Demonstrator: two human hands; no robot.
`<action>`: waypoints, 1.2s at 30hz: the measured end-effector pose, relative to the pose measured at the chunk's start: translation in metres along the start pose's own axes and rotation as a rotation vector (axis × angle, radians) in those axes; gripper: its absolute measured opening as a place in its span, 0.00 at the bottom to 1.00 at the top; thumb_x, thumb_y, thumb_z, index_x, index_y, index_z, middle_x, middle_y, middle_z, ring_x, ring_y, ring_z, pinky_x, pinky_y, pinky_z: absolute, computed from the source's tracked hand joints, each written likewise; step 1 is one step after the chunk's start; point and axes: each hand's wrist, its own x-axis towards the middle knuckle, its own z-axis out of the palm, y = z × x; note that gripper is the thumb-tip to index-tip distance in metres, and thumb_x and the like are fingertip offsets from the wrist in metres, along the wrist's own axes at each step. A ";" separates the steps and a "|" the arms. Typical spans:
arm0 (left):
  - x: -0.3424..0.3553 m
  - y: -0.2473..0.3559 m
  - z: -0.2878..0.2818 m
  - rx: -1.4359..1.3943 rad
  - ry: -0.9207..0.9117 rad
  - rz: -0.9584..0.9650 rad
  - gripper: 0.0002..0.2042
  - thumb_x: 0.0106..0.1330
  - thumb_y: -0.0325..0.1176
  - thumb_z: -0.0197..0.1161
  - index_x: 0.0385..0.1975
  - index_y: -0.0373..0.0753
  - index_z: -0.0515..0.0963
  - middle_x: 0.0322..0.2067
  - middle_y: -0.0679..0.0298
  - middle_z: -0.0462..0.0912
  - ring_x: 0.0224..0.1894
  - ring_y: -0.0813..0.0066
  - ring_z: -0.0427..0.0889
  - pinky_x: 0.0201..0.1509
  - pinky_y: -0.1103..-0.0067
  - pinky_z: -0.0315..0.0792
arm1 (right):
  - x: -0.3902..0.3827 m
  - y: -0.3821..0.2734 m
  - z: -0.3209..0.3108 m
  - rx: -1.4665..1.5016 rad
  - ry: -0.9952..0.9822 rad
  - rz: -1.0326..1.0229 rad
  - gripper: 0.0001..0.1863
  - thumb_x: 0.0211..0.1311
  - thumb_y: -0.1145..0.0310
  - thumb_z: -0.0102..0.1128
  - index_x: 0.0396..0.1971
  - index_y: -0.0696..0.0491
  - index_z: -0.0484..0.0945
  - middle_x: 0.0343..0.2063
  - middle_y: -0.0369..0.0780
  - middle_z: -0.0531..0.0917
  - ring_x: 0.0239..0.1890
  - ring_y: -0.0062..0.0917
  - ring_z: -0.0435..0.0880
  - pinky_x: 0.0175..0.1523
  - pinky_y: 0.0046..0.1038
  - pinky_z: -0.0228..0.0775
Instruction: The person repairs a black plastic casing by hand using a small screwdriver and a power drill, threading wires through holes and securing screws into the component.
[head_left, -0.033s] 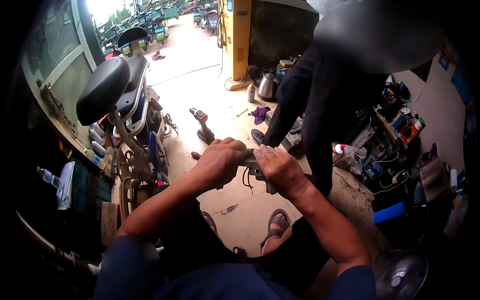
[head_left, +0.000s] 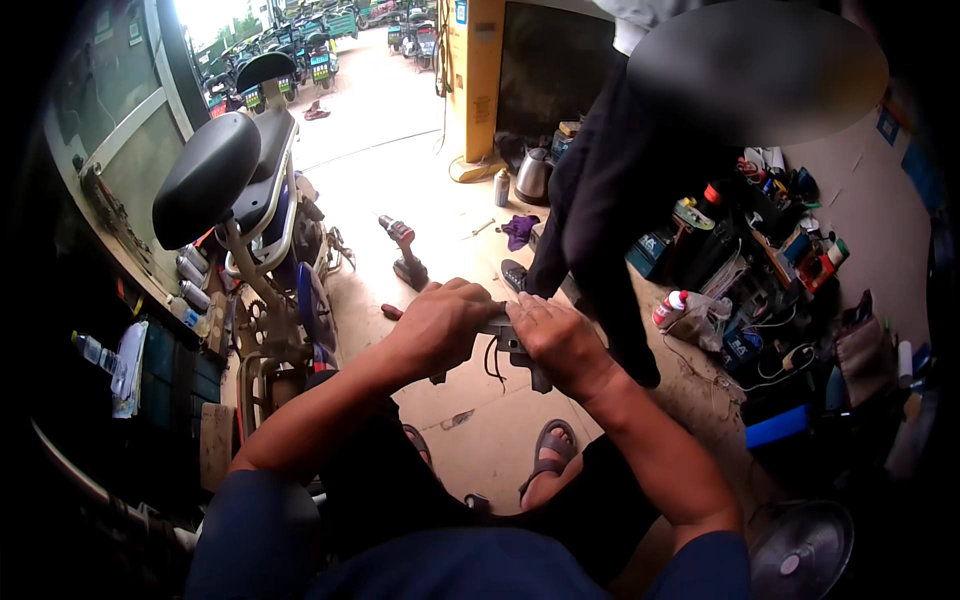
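Both hands hold a dark grey part with short black wires (head_left: 503, 343) in front of me, above my sandalled feet. My left hand (head_left: 447, 322) is closed round its left end, fingers curled over the top. On the other end, my right hand (head_left: 553, 335) grips with its fingers laid over the upper edge. Most of the part is hidden under my hands, so its exact kind does not show. Just beyond my left hand, a cordless drill (head_left: 403, 250) lies on the floor, with a red-handled tool (head_left: 392, 312) near it.
At the left stands an electric bike with a black seat (head_left: 205, 180). Another person in dark trousers (head_left: 610, 220) stands ahead to the right. Beyond are a spray can (head_left: 501, 187), a kettle (head_left: 534, 175) and a purple cloth (head_left: 520, 231). Cluttered tools, a bottle (head_left: 669, 309) and cables fill the right side; a fan (head_left: 800, 555) is lower right.
The other person's legs and body have shifted, uncovering more of the clutter and the red-capped bottle at the right. My hands keep their grip on the dark part, almost unmoved.
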 end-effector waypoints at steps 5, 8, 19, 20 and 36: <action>0.002 -0.006 0.003 -0.034 -0.032 -0.103 0.20 0.59 0.23 0.69 0.54 0.41 0.85 0.51 0.59 0.85 0.56 0.58 0.82 0.60 0.67 0.76 | 0.014 0.009 0.001 0.167 -0.130 0.199 0.10 0.59 0.78 0.60 0.41 0.59 0.81 0.35 0.47 0.87 0.42 0.41 0.88 0.49 0.39 0.80; 0.008 -0.014 0.008 0.041 -0.060 -0.093 0.18 0.62 0.22 0.65 0.53 0.41 0.86 0.50 0.58 0.85 0.56 0.58 0.82 0.60 0.66 0.76 | 0.015 0.022 0.009 0.191 -0.285 0.308 0.15 0.58 0.75 0.62 0.46 0.58 0.83 0.38 0.49 0.87 0.44 0.45 0.87 0.52 0.40 0.80; 0.024 -0.050 0.002 -0.289 -0.058 -0.130 0.24 0.69 0.21 0.60 0.65 0.38 0.76 0.53 0.48 0.85 0.56 0.52 0.85 0.62 0.66 0.79 | 0.045 0.047 0.017 0.124 -0.355 0.300 0.08 0.54 0.80 0.59 0.33 0.55 0.83 0.33 0.50 0.87 0.41 0.47 0.88 0.48 0.45 0.81; 0.027 -0.055 0.007 -0.299 -0.040 -0.124 0.24 0.68 0.20 0.60 0.65 0.38 0.76 0.53 0.48 0.85 0.56 0.54 0.85 0.62 0.67 0.79 | 0.044 0.052 0.024 0.126 -0.353 0.297 0.08 0.54 0.80 0.59 0.33 0.56 0.83 0.33 0.50 0.87 0.41 0.47 0.88 0.47 0.45 0.81; 0.077 -0.172 0.038 -1.094 -0.569 -0.295 0.43 0.64 0.57 0.71 0.68 0.26 0.71 0.65 0.44 0.77 0.70 0.54 0.73 0.77 0.63 0.62 | 0.046 0.146 0.127 0.901 -0.925 0.555 0.11 0.57 0.77 0.61 0.39 0.57 0.87 0.26 0.46 0.86 0.30 0.27 0.83 0.42 0.31 0.76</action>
